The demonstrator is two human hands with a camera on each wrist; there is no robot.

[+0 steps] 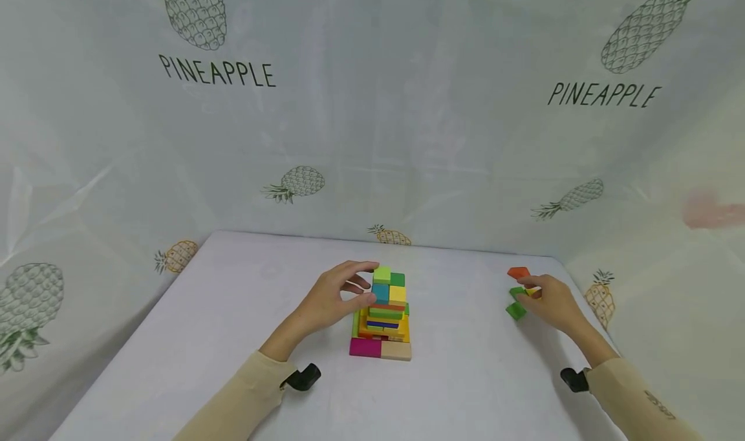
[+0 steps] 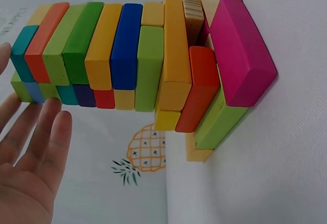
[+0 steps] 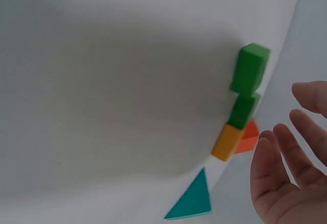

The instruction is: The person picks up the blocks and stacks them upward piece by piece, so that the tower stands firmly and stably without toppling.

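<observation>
A tall tower of colourful wooden blocks stands on the table, wider at the bottom than at the top. My left hand is at its upper left side, thumb towards the near face and fingers behind. In the left wrist view the loosely extended fingers are right at the top blocks of the tower. To the right, my right hand hovers by several loose blocks, its fingers spread with nothing between them. Nearest it are two green blocks, a yellow-orange block and a red block.
A teal triangular block lies near the loose group, hidden in the head view. The white table ends at a hanging sheet with pineapple prints behind it. A magenta block and a beige block form the tower's front base.
</observation>
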